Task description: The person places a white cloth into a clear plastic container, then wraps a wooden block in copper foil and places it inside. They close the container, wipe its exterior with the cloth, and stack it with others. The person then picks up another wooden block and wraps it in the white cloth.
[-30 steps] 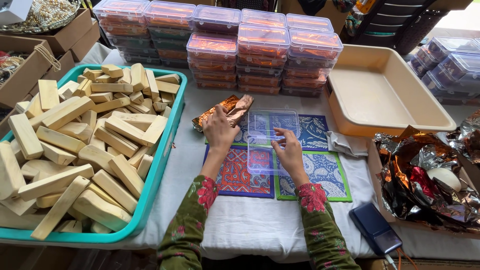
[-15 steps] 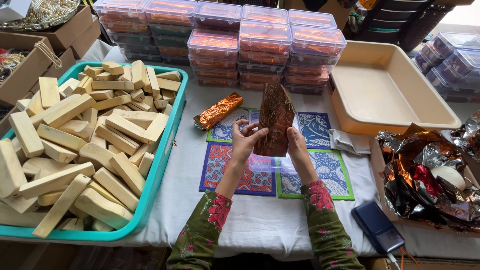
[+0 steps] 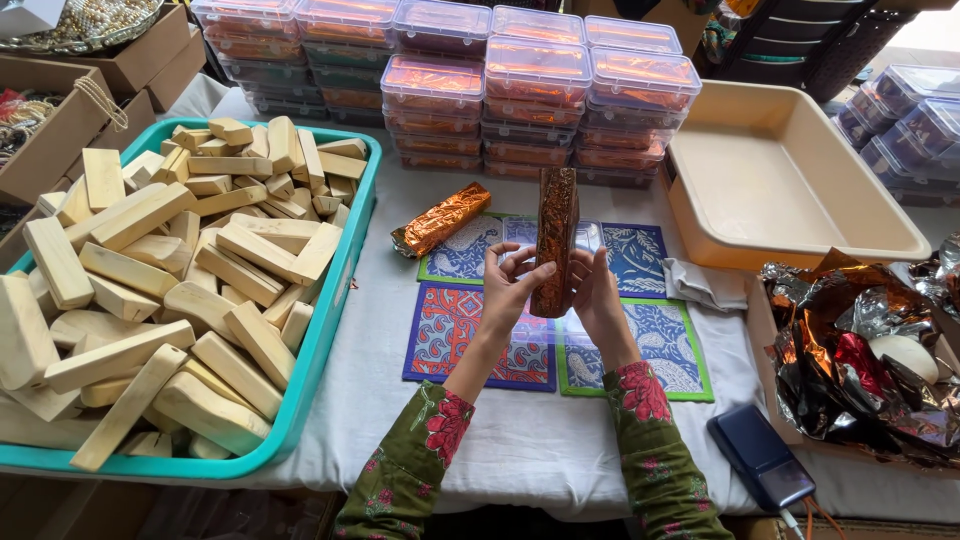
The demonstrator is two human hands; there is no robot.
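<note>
Teal tray [image 3: 330, 330] cropped at left

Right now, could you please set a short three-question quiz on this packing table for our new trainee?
1. True or false: both hands, left hand and right hand, hold the foil-wrapped bar upright.
2. What fills the teal tray? A) lidded boxes B) pale wooden blocks C) foil sheets
3. Fill in: the second wrapped bar lies to the ___ of the held one.

Key: 1 true; 2 B; 3 left
</note>
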